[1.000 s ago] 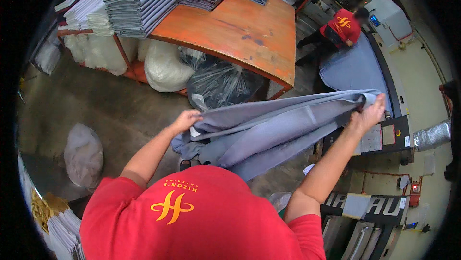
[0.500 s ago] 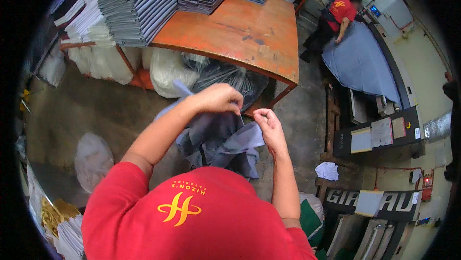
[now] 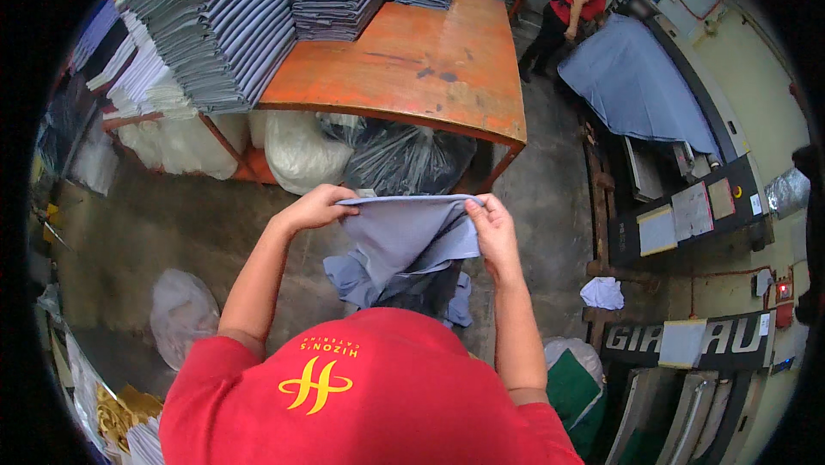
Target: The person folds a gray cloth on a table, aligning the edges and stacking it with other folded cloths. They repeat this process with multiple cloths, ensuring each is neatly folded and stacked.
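A grey-blue cloth [image 3: 400, 229] is stretched between my two hands, its top edge nearly straight and its lower part hanging in loose folds. My left hand [image 3: 320, 210] pinches the left end of that edge. At the right end, my right hand [image 3: 493, 223] grips the cloth between thumb and fingers. More bunched grey-blue fabric [image 3: 348, 280] shows below the held piece, partly covered by it. What bears this fabric is hidden.
An orange table [image 3: 404, 70] ahead carries tall stacks of folded grey cloth [image 3: 245, 27]. Beneath it are plastic bags [image 3: 412, 160]. A co-worker [image 3: 577, 9] stands far right by a machine with a wide blue-grey sheet [image 3: 644, 87]. A white cloth [image 3: 602, 293] lies right, a clear bag [image 3: 182, 315] left.
My hands have moved apart, drawing the cloth edge out between them. The left hand went left and slightly down. The crumpled fabric now hangs as a spread panel.
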A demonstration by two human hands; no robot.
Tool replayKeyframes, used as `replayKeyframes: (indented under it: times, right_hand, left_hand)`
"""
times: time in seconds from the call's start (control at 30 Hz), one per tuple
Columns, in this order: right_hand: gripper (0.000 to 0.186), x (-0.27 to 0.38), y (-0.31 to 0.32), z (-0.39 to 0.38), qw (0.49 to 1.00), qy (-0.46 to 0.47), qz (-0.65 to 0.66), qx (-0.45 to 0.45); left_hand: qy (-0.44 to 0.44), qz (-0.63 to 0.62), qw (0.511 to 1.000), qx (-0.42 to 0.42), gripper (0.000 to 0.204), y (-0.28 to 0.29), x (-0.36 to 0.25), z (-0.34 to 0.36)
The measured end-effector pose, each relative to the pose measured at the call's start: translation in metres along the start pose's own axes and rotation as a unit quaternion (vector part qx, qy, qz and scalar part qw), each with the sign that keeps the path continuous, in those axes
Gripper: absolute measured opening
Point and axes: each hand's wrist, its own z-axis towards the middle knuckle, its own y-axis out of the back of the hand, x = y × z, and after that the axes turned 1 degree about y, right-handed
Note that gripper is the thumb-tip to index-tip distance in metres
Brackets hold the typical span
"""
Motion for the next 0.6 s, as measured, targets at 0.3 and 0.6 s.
replayKeyframes:
  times: [0.3, 0.6]
  right_hand:
    - [0.02, -0.017, -0.016, -0.006, 0.998, -0.018, 0.053, 0.014]
    - [0.017, -0.03, -0.029, -0.03, 0.997, 0.057, 0.028, -0.05]
  left_hand:
    - [0.021, -0.345, 0.903, -0.255, 0.018, -0.03, -0.028, 0.037]
    - [0.039, -0.395, 0.917, -0.027, 0.03, -0.099, -0.071, 0.059]
